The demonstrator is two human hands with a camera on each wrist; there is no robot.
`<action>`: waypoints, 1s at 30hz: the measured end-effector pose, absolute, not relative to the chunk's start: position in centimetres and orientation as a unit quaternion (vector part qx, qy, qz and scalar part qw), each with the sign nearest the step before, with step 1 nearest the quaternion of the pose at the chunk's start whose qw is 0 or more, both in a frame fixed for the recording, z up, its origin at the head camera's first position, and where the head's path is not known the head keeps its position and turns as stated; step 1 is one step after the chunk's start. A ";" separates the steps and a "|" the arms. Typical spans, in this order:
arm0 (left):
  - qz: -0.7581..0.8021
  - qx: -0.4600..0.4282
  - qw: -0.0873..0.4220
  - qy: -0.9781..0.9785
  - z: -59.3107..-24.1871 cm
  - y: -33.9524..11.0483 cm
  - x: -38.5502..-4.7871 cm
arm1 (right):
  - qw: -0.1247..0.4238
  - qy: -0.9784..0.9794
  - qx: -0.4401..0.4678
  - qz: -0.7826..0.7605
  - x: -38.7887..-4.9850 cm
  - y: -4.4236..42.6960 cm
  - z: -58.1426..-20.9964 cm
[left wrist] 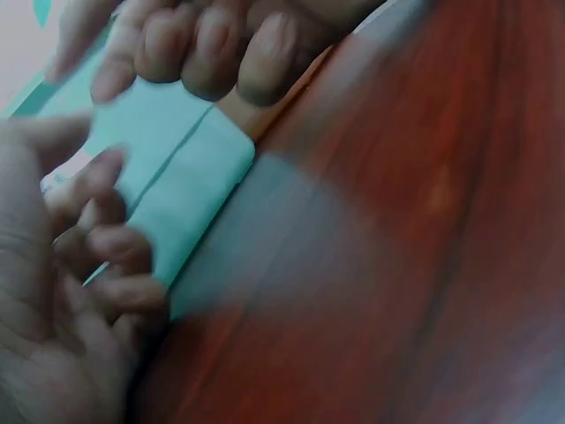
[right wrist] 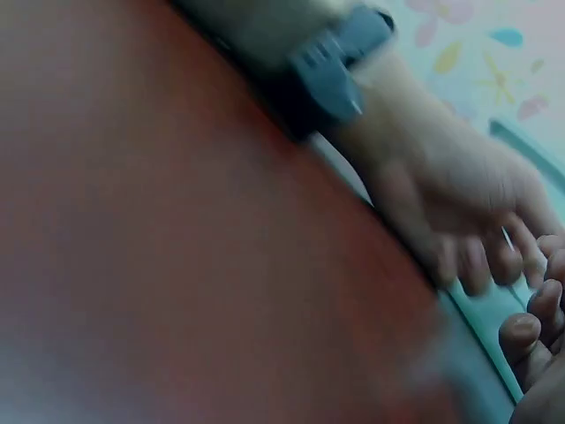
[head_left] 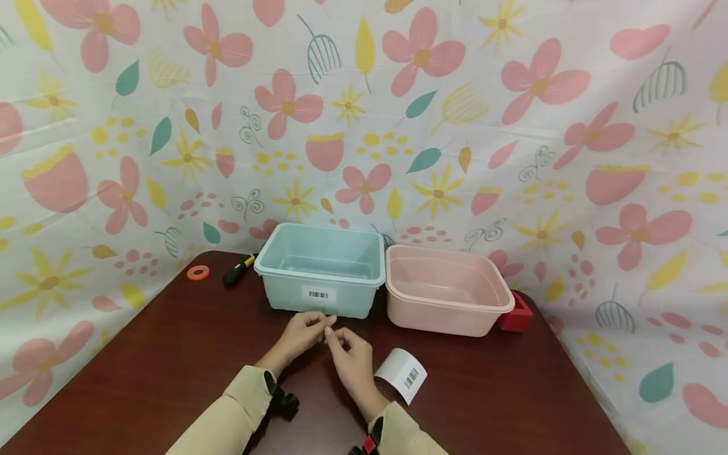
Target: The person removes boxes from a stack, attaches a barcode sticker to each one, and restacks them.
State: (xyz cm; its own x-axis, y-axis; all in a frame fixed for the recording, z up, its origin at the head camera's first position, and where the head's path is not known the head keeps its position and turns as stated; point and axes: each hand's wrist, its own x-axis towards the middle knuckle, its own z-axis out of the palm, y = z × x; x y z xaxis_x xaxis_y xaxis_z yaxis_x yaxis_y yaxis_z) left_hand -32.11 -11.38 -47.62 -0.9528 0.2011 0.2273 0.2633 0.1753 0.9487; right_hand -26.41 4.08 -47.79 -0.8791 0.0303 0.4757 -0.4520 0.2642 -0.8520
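In the head view my left hand [head_left: 301,338] and right hand [head_left: 351,361] meet at the fingertips, just in front of a light blue plastic bin [head_left: 324,303]. Both hands have bent fingers. In the left wrist view the left hand's fingers [left wrist: 119,256] lie below the curled fingers [left wrist: 216,49] of the right hand, blurred. Any small thing between the fingertips is too indistinct to make out. A white barcode label [head_left: 318,294] sits on the bin's front wall. To the right of my right hand lies a curved white sheet [head_left: 398,366] bearing a barcode.
A pink plastic bin [head_left: 443,320] stands right of the blue one, with a red box [head_left: 516,316] partly behind it. At the far left are an orange ring [head_left: 198,272] and a black-and-yellow tool [head_left: 239,270]. A flowered cloth [head_left: 364,126] hangs behind the dark table [head_left: 170,354].
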 end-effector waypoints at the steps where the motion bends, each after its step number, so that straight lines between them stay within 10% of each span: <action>1: -0.627 -0.166 0.003 -0.761 -47.6 -11.2 -32.0 | 0.192 -0.767 0.145 0.595 -25.8 4.3 -47.7; 10: -0.610 -0.235 -0.045 -0.756 -47.3 -7.2 -30.8 | 0.086 -0.716 0.258 0.642 -21.5 8.9 -47.1; 19: -0.444 -0.353 -0.040 -0.823 -47.1 -3.0 -31.2 | 0.138 -0.645 0.363 0.658 -20.4 14.4 -47.0; 30: -0.365 -0.394 -0.106 -0.837 -46.8 -0.3 -30.0 | 0.185 -0.769 0.135 0.597 -23.6 21.7 -47.8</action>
